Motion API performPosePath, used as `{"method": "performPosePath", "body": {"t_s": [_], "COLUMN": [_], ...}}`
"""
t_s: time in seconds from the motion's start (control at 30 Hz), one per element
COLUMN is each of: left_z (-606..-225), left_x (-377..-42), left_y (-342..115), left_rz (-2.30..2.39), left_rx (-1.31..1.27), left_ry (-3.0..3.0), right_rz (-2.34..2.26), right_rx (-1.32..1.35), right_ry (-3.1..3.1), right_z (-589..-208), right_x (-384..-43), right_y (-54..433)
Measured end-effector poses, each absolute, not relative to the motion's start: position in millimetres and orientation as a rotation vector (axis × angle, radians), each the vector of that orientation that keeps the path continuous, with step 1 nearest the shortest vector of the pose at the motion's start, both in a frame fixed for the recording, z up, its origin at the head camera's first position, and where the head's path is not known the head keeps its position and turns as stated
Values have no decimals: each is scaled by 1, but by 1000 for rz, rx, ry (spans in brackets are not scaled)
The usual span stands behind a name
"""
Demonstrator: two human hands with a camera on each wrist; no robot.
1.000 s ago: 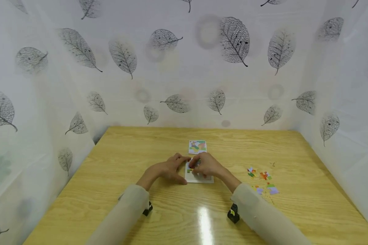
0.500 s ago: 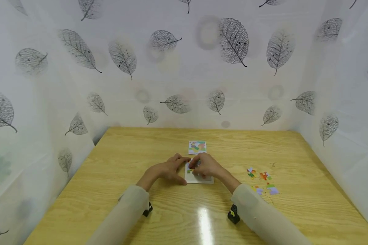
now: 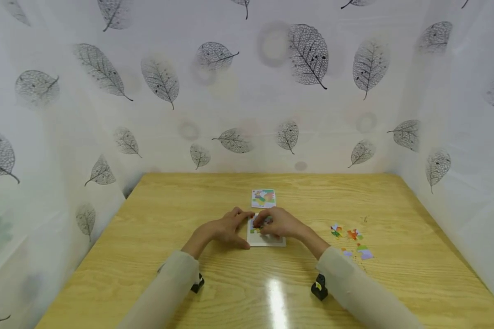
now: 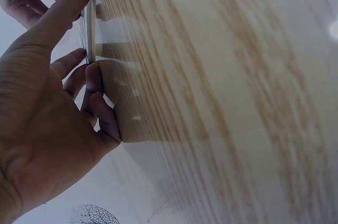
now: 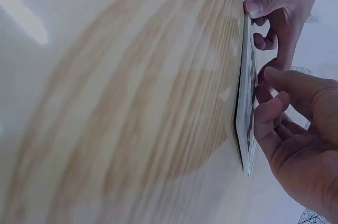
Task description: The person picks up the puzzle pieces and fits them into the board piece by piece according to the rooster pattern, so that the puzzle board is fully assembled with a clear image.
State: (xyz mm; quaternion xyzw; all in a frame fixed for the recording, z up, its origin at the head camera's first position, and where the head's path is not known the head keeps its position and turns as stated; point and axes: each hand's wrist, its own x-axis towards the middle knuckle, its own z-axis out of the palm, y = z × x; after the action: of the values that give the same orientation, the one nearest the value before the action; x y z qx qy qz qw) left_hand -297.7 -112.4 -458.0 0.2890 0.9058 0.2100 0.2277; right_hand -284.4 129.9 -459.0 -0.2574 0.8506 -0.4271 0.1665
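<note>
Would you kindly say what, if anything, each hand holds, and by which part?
The left hand holds the puzzle board by its left edge; whether the right hand pinches anything is hidden.

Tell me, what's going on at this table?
Someone is working on a partly filled jigsaw board: the left hand touches its left edge while the right hand curls over it. Whether that hand pinches a piece is hidden. Loose jigsaw pieces lie to the right, and a picture card lies beyond the board.
</note>
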Motion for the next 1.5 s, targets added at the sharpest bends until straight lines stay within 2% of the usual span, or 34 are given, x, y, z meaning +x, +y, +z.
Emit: {"method": "performPosePath", "body": {"t_s": [0.13,0.37,0.8,1.5], "left_z": [-457,-457,-458,-467], "left_x": [-296,-296,-296,-301], "left_y": [-113,-113,-110,-110], "left_rz": [571,587,617,601], "left_rx": [767,753,771,775], "left_ry": [2508,2512,2483,2494], "right_rz": [-1249,-1326,-1362,-1233], "right_rx": [-769,-642,-603,-484], "right_ry": [2387,2334,2381,2481], "right_z": [-455,-455,-453,-449], "right_x": [-281,-281,-274,-257], "right_y": [144,180,252,321]}}
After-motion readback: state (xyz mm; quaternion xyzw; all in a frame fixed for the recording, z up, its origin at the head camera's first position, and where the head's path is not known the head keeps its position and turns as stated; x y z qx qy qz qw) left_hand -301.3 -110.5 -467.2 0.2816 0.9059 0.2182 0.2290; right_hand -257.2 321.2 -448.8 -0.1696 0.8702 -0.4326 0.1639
